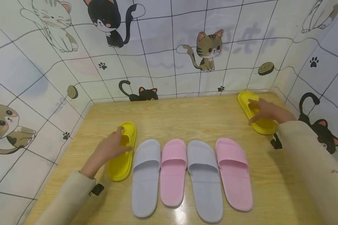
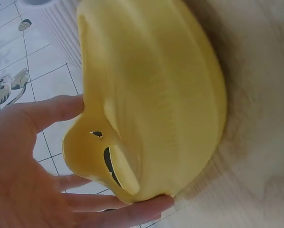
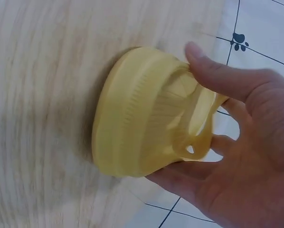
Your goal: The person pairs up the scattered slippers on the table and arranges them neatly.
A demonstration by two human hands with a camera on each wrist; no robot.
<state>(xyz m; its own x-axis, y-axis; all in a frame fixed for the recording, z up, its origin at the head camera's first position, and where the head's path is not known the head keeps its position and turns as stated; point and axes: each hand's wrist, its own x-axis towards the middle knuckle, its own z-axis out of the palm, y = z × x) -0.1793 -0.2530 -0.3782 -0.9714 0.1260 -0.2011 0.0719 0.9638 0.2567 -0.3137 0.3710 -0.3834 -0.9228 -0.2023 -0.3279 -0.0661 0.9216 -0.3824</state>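
Observation:
At the left of the row in the head view, my left hand reaches over a yellow slipper lying on the table. The left wrist view has thumb and fingers gripping the strap of this yellow slipper from both sides. Toward the table's far right corner, my right hand is spread over the other yellow slipper. Seen from the right wrist, its thumb lies at one edge of that yellow slipper's strap, with fingers along the opposite edge. Both slippers have cut-out holes in the strap.
Between the hands, a grey slipper, a pink slipper, another grey slipper and another pink slipper form a row on the wooden table. A tiled sheet with cartoon cats rises behind and at both sides.

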